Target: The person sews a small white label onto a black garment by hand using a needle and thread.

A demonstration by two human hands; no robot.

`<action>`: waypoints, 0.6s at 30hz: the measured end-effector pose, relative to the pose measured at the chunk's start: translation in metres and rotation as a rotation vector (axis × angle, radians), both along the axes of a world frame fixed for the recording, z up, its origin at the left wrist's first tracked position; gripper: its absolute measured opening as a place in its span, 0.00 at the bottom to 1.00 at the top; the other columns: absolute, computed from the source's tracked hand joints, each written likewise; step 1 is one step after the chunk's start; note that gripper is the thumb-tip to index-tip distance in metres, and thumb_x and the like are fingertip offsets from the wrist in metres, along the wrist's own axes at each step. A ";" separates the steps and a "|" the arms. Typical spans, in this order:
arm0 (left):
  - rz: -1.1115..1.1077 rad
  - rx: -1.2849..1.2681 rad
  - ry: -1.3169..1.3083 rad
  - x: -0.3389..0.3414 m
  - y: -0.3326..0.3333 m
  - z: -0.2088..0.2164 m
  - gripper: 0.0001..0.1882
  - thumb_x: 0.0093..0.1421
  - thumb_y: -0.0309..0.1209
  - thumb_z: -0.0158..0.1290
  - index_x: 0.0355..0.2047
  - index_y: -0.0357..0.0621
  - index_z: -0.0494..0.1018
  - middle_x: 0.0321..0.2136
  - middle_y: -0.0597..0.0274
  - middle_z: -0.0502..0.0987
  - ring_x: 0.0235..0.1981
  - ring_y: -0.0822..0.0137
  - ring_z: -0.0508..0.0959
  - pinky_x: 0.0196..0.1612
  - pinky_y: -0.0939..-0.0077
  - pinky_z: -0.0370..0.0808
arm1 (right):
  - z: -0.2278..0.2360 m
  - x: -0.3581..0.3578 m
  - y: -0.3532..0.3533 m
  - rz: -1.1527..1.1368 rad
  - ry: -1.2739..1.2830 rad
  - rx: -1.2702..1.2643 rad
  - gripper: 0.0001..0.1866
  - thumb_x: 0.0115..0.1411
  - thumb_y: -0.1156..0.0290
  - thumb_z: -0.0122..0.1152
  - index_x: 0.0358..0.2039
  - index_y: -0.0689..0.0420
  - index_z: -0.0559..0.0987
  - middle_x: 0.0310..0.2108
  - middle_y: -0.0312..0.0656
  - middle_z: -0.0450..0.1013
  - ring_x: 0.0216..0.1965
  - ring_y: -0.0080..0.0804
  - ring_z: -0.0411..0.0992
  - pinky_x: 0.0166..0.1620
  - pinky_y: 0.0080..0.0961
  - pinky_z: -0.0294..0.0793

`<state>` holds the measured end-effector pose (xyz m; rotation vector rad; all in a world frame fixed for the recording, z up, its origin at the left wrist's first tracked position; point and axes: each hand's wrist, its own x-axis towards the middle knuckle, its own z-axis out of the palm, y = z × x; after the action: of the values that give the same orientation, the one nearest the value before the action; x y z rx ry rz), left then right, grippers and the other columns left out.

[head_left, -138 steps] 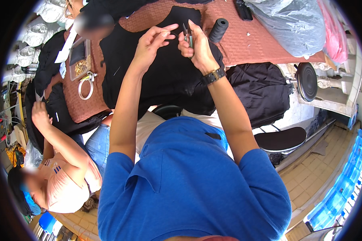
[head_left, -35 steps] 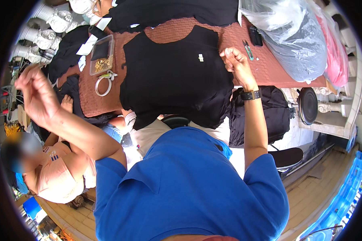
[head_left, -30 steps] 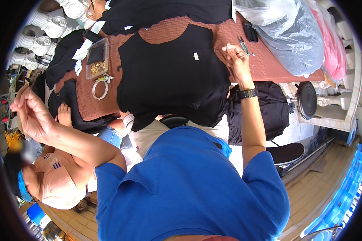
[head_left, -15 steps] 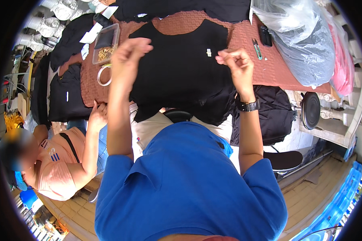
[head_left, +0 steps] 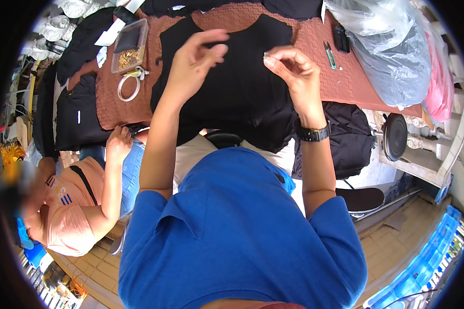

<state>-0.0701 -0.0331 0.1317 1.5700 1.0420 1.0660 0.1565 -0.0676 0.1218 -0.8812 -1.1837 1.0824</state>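
A black garment [head_left: 227, 87] with a wide scooped neckline lies spread in front of me, its lower part hanging over the table edge toward my lap. Above its right half, my right hand [head_left: 296, 72], with a dark watch at the wrist, has thumb and index finger pinched together. A small white label [head_left: 265, 54] shows at those fingertips, mostly covered by them. My left hand [head_left: 198, 62] hovers over the left half of the garment, thumb and index finger apart, with nothing seen between them.
On the brown-covered table [head_left: 345, 85] are green-handled thread snips [head_left: 330, 55], a black case [head_left: 341, 39], a clear box [head_left: 130, 45] with small gold pieces and a white ring of tape [head_left: 129, 88]. Plastic-wrapped bundles [head_left: 386, 51] stand right. A co-worker [head_left: 75, 211] sits left.
My left hand has moved right over the garment. My right hand has come left to the small label, which earlier lay uncovered on the cloth. The whole view has shifted slightly.
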 end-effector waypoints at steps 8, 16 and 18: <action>-0.369 -0.255 -0.121 0.039 -0.005 0.012 0.12 0.66 0.35 0.55 0.40 0.38 0.78 0.29 0.65 0.80 0.29 0.79 0.76 0.36 0.84 0.73 | -0.009 0.007 0.008 0.135 0.385 -0.084 0.04 0.63 0.77 0.60 0.37 0.57 0.82 0.47 0.44 0.76 0.48 0.32 0.74 0.58 0.35 0.70; -0.729 -0.640 -1.061 -0.022 0.027 -0.004 0.07 0.67 0.32 0.53 0.39 0.42 0.71 0.35 0.66 0.71 0.38 0.72 0.70 0.42 0.81 0.71 | -0.030 0.076 -0.012 0.294 0.893 -0.236 0.06 0.69 0.73 0.51 0.34 0.58 0.72 0.26 0.31 0.60 0.25 0.17 0.57 0.27 0.15 0.61; -0.699 -0.632 -1.146 -0.038 0.037 0.001 0.07 0.67 0.34 0.53 0.39 0.44 0.72 0.42 0.64 0.70 0.45 0.69 0.69 0.48 0.77 0.70 | -0.047 0.086 -0.023 0.122 0.586 -0.245 0.06 0.70 0.70 0.51 0.34 0.56 0.72 0.25 0.31 0.61 0.23 0.16 0.55 0.25 0.15 0.58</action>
<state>-0.1079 0.0044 0.1324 0.5097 -0.0209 0.7958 0.2422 -0.0902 0.0747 -0.6118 -0.6286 1.4811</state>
